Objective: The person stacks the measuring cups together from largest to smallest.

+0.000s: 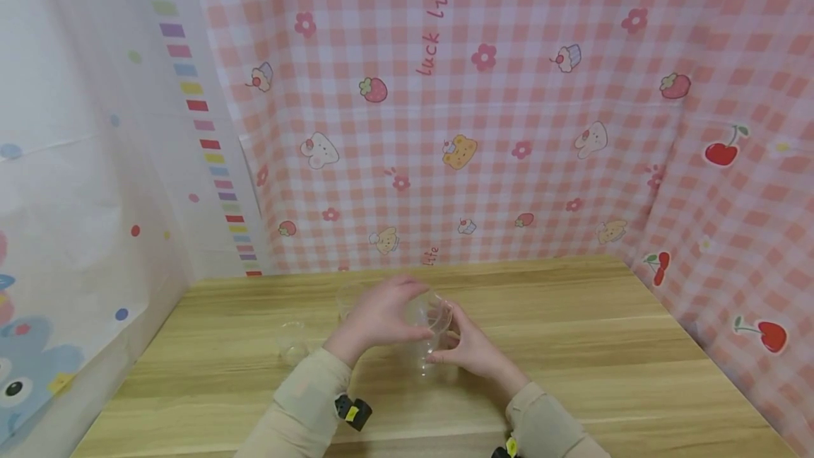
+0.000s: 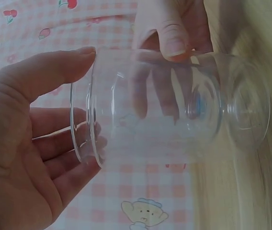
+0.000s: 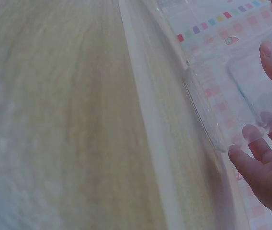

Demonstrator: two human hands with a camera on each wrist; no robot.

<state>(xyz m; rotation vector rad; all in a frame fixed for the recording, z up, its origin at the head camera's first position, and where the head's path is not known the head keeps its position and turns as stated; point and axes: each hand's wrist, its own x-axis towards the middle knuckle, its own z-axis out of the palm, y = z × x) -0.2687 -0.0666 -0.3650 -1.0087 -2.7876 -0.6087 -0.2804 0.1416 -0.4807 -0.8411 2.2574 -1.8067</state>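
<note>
A clear footed cup (image 2: 150, 129) is held between both hands, its rim toward the left palm and its round foot at the right in the left wrist view. Two rim lines show side by side at its mouth, so another clear piece may sit inside; I cannot tell for certain. My left hand (image 1: 381, 316) grips the rim end, thumb on one side and fingers on the other. From the opposite side my right hand (image 1: 475, 350) holds the body, with its thumb and fingers spread around the wall. In the right wrist view, part of the transparent wall shows beside the right fingers (image 3: 263, 148).
A small clear cup (image 1: 293, 345) stands on the wooden table (image 1: 572, 359), left of the left forearm. Another clear vessel (image 1: 347, 297) is partly hidden behind the left hand. Pink checked cloth (image 1: 483, 104) hangs at the table's back edge.
</note>
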